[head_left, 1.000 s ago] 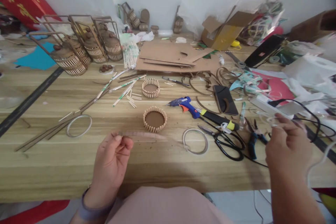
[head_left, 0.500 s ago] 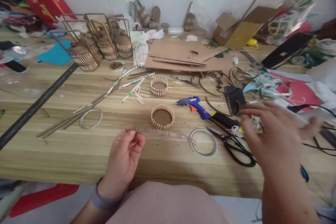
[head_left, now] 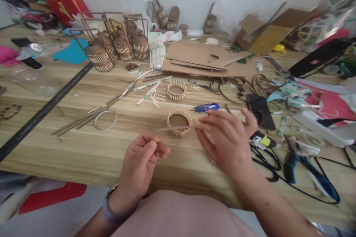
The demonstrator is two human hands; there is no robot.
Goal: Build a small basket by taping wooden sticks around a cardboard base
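My left hand (head_left: 140, 164) is closed in a pinch on one end of a thin, narrow strip (head_left: 178, 128), blurred and see-through in places. At the strip's other end, my right hand (head_left: 229, 144) has its fingertips together, somewhat smeared by motion. Just behind the strip, a round brown base ringed with short wooden sticks (head_left: 179, 121) stands on the table. A second stick-ringed base (head_left: 176, 91) sits farther back. Beyond my right fingers lies a blue glue gun (head_left: 205, 107), its handle mostly hidden. The right hand also covers most of a tape ring.
To the right are black-handled scissors (head_left: 268, 161), blue pliers (head_left: 308, 170) and a black block (head_left: 260, 111). A white ring (head_left: 105, 119) and brown strips (head_left: 75, 122) lie left. Cardboard sheets (head_left: 194, 57) and several finished lidded baskets (head_left: 122, 48) stand at the back.
My right hand has swung in from the right to the strip's free end, uncovering the pliers and covering the tape ring. The strip is lifted, and the camera view has turned slightly right.
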